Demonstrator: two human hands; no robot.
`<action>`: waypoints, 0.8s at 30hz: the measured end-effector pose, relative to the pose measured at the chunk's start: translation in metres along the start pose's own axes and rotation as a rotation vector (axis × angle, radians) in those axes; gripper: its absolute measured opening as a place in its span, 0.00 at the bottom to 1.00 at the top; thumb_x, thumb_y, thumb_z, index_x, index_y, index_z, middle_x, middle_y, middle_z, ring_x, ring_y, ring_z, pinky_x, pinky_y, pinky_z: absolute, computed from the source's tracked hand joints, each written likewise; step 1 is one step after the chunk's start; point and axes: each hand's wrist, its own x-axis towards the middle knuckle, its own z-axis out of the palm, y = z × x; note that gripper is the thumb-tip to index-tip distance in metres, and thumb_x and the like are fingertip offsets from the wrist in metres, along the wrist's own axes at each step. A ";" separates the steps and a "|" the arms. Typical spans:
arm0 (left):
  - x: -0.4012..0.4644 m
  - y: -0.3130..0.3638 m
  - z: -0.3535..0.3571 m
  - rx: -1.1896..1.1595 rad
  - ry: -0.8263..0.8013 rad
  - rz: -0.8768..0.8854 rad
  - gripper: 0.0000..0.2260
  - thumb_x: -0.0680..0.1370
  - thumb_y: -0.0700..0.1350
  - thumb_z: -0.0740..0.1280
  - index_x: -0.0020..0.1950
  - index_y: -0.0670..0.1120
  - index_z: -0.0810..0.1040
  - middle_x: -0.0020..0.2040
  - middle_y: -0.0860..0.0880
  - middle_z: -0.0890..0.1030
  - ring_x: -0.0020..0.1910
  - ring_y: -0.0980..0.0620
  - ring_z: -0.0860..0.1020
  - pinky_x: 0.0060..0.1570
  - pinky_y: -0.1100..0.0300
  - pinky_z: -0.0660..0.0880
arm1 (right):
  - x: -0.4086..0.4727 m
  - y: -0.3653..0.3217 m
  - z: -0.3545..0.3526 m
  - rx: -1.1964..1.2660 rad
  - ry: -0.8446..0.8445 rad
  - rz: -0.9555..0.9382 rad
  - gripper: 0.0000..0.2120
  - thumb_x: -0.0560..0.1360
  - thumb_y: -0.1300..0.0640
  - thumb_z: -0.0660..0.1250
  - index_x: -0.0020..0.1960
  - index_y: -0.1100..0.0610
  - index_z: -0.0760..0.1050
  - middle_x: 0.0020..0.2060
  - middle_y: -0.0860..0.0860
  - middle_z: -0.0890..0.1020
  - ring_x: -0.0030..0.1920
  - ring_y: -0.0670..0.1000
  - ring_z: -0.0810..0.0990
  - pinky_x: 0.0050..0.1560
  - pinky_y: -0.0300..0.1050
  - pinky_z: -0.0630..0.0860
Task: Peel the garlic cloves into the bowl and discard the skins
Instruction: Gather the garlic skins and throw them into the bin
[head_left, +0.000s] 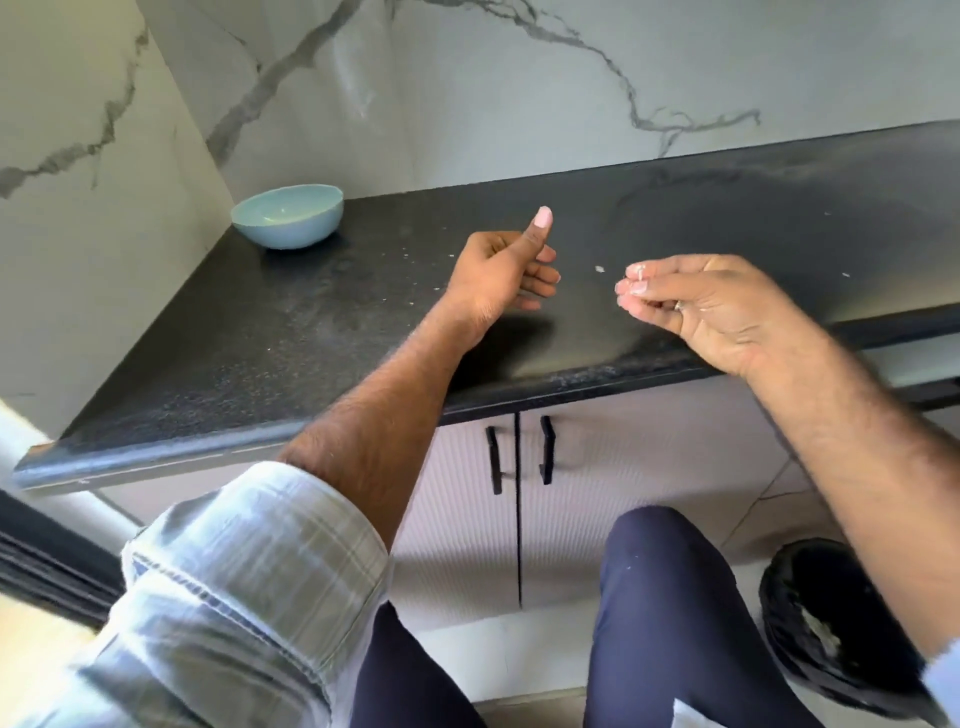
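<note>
- The left hand (501, 273) is over the middle of the black desk (260, 332). Its fingers (540, 275) are curled in and its thumb sticks up. It holds nothing that can be seen.
- The right hand (706, 306) is over the front edge of the desk, palm up. Its fingers (636, 288) are pressed together at the tips and pinch small white bits of garlic skin (638, 270).
- The two hands are near each other but do not touch.
- The light blue bowl (287, 215) sits in the far left corner of the desk, next to the marble wall (467, 78). It is too far off to tell what is in it.
- A small white scrap (599, 268) lies on the desk between the hands. More tiny crumbs dot the desk.
- A black bin (810, 623) stands on the floor at the right, below the desk, with pale bits inside.
- White cupboard doors (457, 519) with black handles are under the desk.
</note>
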 end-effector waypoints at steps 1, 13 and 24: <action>-0.001 0.002 0.017 -0.014 -0.021 0.005 0.29 0.84 0.64 0.66 0.55 0.35 0.84 0.47 0.38 0.88 0.49 0.38 0.88 0.47 0.48 0.85 | -0.007 -0.001 -0.012 0.012 0.024 -0.017 0.07 0.74 0.73 0.71 0.52 0.67 0.82 0.44 0.61 0.88 0.51 0.58 0.88 0.51 0.42 0.84; -0.041 -0.013 0.292 0.115 -0.535 0.100 0.22 0.86 0.55 0.65 0.51 0.36 0.85 0.45 0.39 0.88 0.46 0.40 0.88 0.52 0.44 0.86 | -0.152 0.050 -0.236 0.037 0.531 -0.017 0.07 0.74 0.74 0.71 0.49 0.66 0.83 0.43 0.60 0.88 0.49 0.59 0.89 0.53 0.46 0.85; -0.058 -0.192 0.437 0.703 -0.832 -0.089 0.07 0.79 0.47 0.74 0.46 0.45 0.83 0.46 0.44 0.87 0.45 0.45 0.87 0.52 0.46 0.86 | -0.216 0.247 -0.410 0.232 0.615 0.335 0.11 0.58 0.63 0.73 0.39 0.66 0.87 0.38 0.65 0.86 0.40 0.60 0.88 0.44 0.52 0.86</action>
